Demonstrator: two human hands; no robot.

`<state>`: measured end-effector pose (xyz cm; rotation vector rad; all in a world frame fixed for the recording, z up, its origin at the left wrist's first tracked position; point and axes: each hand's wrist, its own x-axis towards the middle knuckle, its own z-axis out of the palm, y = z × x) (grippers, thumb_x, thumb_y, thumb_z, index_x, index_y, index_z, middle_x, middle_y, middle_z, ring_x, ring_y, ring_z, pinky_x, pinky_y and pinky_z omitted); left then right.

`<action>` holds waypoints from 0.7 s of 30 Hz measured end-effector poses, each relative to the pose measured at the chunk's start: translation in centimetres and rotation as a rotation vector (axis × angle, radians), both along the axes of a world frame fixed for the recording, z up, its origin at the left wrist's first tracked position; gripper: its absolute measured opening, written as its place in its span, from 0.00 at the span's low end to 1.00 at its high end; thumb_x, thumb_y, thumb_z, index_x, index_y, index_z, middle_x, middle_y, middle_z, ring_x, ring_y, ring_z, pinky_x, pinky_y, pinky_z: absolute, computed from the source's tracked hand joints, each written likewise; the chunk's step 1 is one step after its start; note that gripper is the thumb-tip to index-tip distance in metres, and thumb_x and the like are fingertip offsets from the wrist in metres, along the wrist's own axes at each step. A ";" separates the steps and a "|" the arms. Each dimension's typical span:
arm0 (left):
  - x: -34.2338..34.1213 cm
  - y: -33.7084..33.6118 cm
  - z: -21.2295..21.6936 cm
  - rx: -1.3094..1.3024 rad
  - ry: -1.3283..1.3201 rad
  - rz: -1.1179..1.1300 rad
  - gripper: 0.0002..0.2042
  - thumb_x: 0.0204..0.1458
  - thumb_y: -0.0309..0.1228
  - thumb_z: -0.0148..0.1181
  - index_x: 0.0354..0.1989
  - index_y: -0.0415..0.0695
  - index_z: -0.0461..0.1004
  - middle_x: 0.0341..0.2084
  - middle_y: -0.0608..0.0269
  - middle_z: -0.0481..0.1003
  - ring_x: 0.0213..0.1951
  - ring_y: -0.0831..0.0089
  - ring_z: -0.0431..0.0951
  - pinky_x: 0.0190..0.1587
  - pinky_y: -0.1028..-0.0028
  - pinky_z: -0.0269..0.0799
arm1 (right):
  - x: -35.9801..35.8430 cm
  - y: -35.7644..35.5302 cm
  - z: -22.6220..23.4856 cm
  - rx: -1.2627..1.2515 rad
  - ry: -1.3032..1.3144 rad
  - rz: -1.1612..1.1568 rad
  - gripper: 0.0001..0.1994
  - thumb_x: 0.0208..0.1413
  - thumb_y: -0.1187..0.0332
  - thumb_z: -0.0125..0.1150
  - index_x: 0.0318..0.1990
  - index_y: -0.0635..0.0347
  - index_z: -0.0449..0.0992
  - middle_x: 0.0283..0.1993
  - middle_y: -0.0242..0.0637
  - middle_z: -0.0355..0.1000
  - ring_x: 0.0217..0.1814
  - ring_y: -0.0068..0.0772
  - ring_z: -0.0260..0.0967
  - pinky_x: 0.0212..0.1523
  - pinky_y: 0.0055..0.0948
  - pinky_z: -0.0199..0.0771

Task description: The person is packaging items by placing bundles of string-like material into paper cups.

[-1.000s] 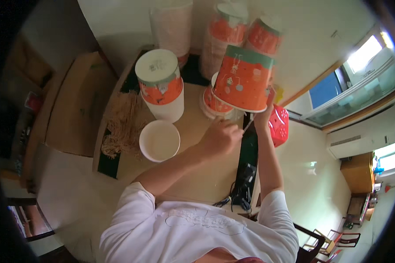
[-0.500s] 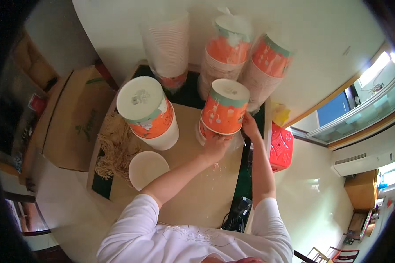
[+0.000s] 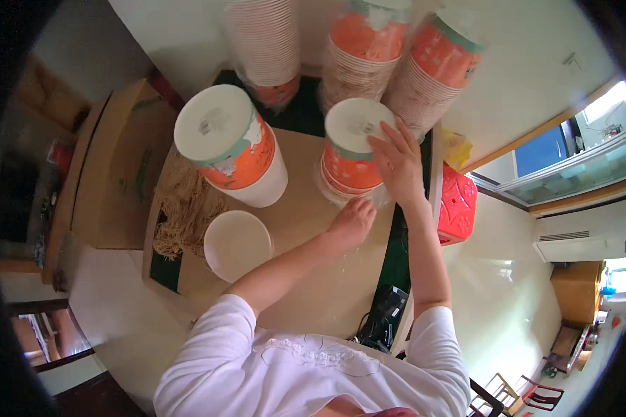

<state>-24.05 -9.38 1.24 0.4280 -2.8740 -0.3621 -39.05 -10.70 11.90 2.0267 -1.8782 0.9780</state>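
A short stack of upside-down orange and green paper buckets [image 3: 351,161] stands on the board, with clear plastic film [image 3: 332,194] bunched around its base. My right hand [image 3: 400,167] is at the stack's right side, fingers stretched out and spread beside the top bucket. In front of the base, my left hand [image 3: 353,224] is closed, its fingers curled near the film; whether it grips any of it is hidden. Left of it rises a taller inverted stack of buckets [image 3: 240,167]. A white bucket [image 3: 236,244] sits nearer me, left of my forearm.
Plastic-wrapped bucket stacks [image 3: 365,52] line the wall at the back. Beige string [image 3: 184,208] lies at the table's left, beside a cardboard box [image 3: 122,174]. A black device with cables [image 3: 389,313] rests near the right edge, and a red stool [image 3: 457,205] stands beyond it.
The stack I handle has been lowered into the film. My right hand has risen from its side and opened out near the top; my left hand has drawn slightly away from the rim.
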 end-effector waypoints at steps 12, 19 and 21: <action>15.7 7.2 27.5 0.603 1.409 -0.156 0.05 0.43 0.22 0.57 0.27 0.48 0.74 0.29 0.63 0.73 0.27 0.68 0.72 0.26 0.79 0.69 | -0.1 -1.4 -3.8 0.268 0.141 -0.113 0.14 0.56 0.61 0.51 0.47 0.55 0.74 0.55 0.43 0.66 0.59 0.48 0.60 0.56 0.46 0.61; 23.0 12.1 26.9 0.420 1.460 0.109 0.04 0.46 0.23 0.56 0.29 0.47 0.74 0.29 0.64 0.73 0.29 0.69 0.72 0.29 0.77 0.69 | 3.0 -2.6 -4.5 0.296 0.506 -0.130 0.21 0.58 0.59 0.46 0.60 0.47 0.61 0.62 0.43 0.59 0.65 0.46 0.54 0.60 0.59 0.51; 25.4 13.4 26.2 0.372 1.471 0.196 0.04 0.47 0.23 0.56 0.29 0.47 0.74 0.30 0.64 0.73 0.29 0.69 0.72 0.30 0.77 0.69 | 5.2 -2.6 -4.6 0.132 0.262 -0.193 0.20 0.58 0.62 0.47 0.58 0.49 0.63 0.61 0.44 0.59 0.63 0.46 0.56 0.58 0.58 0.54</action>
